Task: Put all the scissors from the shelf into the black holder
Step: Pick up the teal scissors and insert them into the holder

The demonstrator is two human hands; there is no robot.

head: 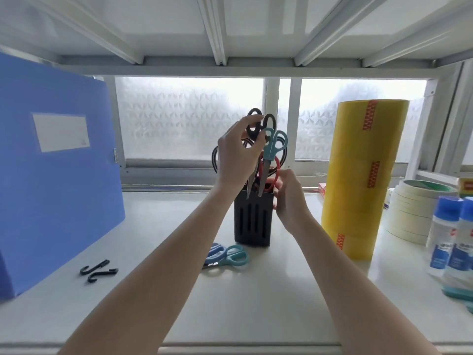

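**Two pairs going into the holder, one pair lying on the shelf**

Here the left hand is pinching two pairs at once above the black holder: black-handled scissors and teal-handled scissors, their bare metal blades pointing down with the tips just crossing the holder's top rim. The holder is standing upright as a square matte plastic tub with long vertical slots in its front wall, near the middle of the smooth white shelf. The right hand is closing its fingers on the holder's upper right corner. Red-handled scissors and further dark loop handles are sticking up out of the holder behind the hands; how many pairs are in there is hard to make out.

In front of the holder, toward the shelf's front edge, blue and teal scissors are lying flat, their blades hidden under the left forearm. Two black hooks are lying nearer the front left. A blue file box is filling the left end, cut off by the frame. To the right, a tall stack of glossy yellow tape rolls is standing near the holder, with cream masking tape rolls and blue-capped bottles beyond, partly cut off. Bare shelf is lying open between the file box and the holder, and along the front edge.
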